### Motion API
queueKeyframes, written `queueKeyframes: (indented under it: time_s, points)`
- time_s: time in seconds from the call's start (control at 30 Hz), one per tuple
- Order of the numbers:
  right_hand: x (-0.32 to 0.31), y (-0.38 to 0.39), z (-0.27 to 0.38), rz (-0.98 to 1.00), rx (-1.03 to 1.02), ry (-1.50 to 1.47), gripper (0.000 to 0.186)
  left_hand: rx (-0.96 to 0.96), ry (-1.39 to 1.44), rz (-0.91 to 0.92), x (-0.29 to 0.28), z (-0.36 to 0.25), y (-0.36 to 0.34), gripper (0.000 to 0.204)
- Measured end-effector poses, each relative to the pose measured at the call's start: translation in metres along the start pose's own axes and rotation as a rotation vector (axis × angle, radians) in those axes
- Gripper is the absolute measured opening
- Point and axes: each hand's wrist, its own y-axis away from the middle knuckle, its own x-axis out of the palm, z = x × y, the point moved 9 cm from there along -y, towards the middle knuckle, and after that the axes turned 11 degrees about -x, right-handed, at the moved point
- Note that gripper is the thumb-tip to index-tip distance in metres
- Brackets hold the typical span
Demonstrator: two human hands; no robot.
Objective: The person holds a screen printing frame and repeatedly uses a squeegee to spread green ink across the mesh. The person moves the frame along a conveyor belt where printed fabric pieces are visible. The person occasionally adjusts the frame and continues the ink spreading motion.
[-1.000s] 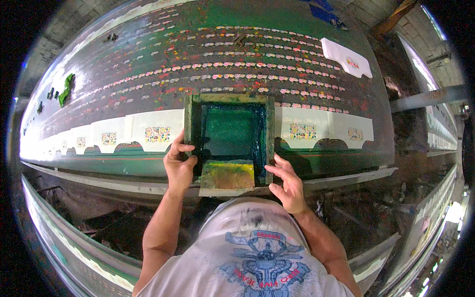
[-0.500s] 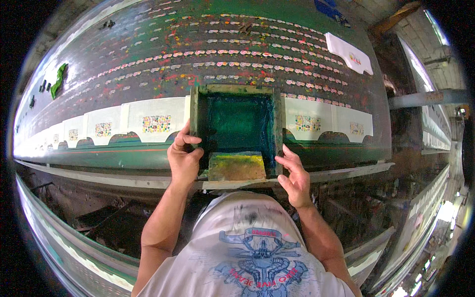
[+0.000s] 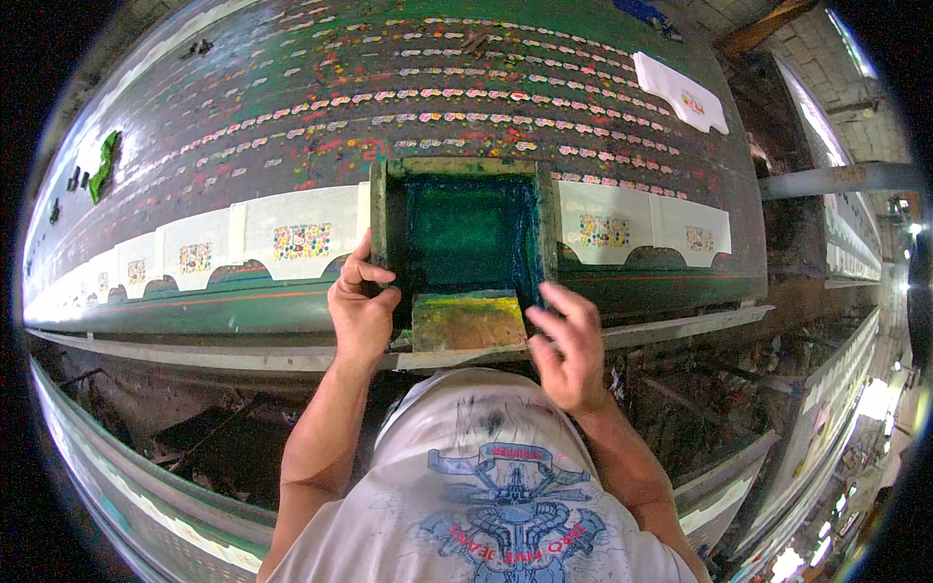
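Observation:
A screen printing frame point(image 3: 462, 167) with dark green mesh lies on the long table, over the row of white cut pieces. My left hand point(image 3: 360, 316) is closed on the left side of this frame, thumb and fingers at its edge. A squeegee point(image 3: 468, 324), a wide block stained yellow and brown, rests at the near end inside the frame. My right hand point(image 3: 573, 350), slightly blurred, is over the frame's near right corner beside the squeegee. Its fingers are apart and hold nothing.
White cut pieces point(image 3: 296, 209) with colourful prints line the table's near edge on both sides. Another white piece point(image 3: 680, 92) lies at the far right. A green rag point(image 3: 103, 167) is at the far left. A metal rail point(image 3: 224, 352) runs along the near edge.
My right hand has left the frame's right side and moved left, toward the squeegee. The left hand keeps its hold; the frame stays in place.

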Motion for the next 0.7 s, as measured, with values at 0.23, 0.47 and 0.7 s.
queueKeyframes:
  time_s: [0.23,0.47,0.7]
  points:
    - [0.057,-0.045,0.043,0.460,-0.190,0.057,0.038,0.047,-0.003,-0.010,-0.004,0.003,0.000,0.026]
    - [0.064,-0.077,0.030,0.504,-0.194,0.184,0.037,0.068,0.005,0.002,-0.002,0.006,-0.002,0.026]
    - [0.037,-0.145,0.021,0.530,-0.447,0.012,0.029,-0.018,0.170,0.018,-0.006,0.022,-0.004,0.033]
